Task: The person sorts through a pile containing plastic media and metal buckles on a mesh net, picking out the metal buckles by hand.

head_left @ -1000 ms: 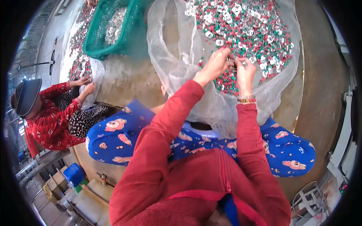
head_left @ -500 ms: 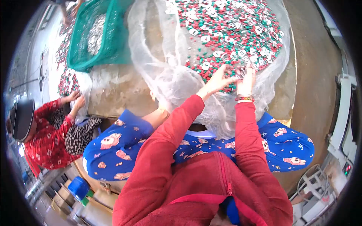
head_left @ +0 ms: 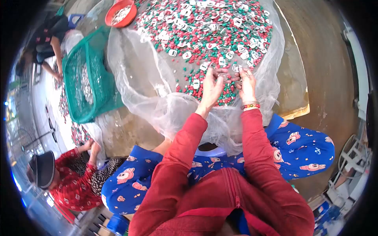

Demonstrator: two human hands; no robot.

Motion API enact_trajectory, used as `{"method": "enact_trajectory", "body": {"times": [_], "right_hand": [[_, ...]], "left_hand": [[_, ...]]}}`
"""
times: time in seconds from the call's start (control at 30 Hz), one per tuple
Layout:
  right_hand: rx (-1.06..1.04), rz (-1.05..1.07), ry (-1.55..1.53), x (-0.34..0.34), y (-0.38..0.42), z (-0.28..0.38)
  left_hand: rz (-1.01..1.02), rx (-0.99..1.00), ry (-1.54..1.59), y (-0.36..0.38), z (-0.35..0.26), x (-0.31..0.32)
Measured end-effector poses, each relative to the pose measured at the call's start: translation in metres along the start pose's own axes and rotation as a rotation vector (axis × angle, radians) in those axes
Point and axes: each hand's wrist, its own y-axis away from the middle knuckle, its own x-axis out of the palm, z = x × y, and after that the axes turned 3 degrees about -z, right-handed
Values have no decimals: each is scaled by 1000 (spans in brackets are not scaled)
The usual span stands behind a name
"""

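Hands: both forward over the near end of the spread, apart, fingers toward each other. Your right hand (head_left: 247,87) is curled in and looks closed on small silvery pieces (head_left: 239,82); count can't be read. Your left hand (head_left: 212,91) has thumb and index raised and partly spread; can't tell if anything is pinched there.

Main relation: small red and green pieces (head_left: 225,98) lie under and between your hands, widening away from you. Mixed in are flat white ring-shaped tabs (head_left: 222,61). One sits just beyond the gap between your hands, long axis roughly pointing away from you. Another white tab (head_left: 196,83) lies left of your left hand, which is the nearer one. A pale tab at the right fingertips (head_left: 236,67) is nearest your right; held or only behind them, can't tell.

All of it rests on sheer white netting (head_left: 271,80), bunched toward your lap, over the brown wet-looking table (head_left: 295,78).

Containers: green plastic mesh basket (head_left: 104,88), off to your left, long side running away from you, pale pieces inside. Round orange-red bowl (head_left: 131,15), far left of the spread, also holding pale pieces. Both are nearer your left hand. Two co-workers to your left.
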Motion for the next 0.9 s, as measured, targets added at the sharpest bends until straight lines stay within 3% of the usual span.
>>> {"method": "enact_trajectory", "body": {"times": [0.03,0.07,0.17,0.37,0.53,0.63,0.73,0.9], "right_hand": [[9,-1,-14,-12,-14,-1],[17,-3,-26,-22,-27,-1],[23,-12,22,-40,-56,-2],[-45,-2,328,-60,-78,-18],[-170,17,622,-65,-73,-19],[-450,-76,850,-64,-77,-34],[-378,-165,986,-57,-70,-33],[-337,-133,974,-60,-63,-25]], "left_hand": [[33,-86,279,-5,-2,3],[69,-162,262,-11,-2,4],[151,-314,-20,-31,4,11],[198,-425,-294,-58,63,26],[242,-136,-872,-77,87,36],[294,4,-1016,-76,96,39],[406,145,-1021,-66,96,39],[360,136,-1200,-61,97,48]]}}
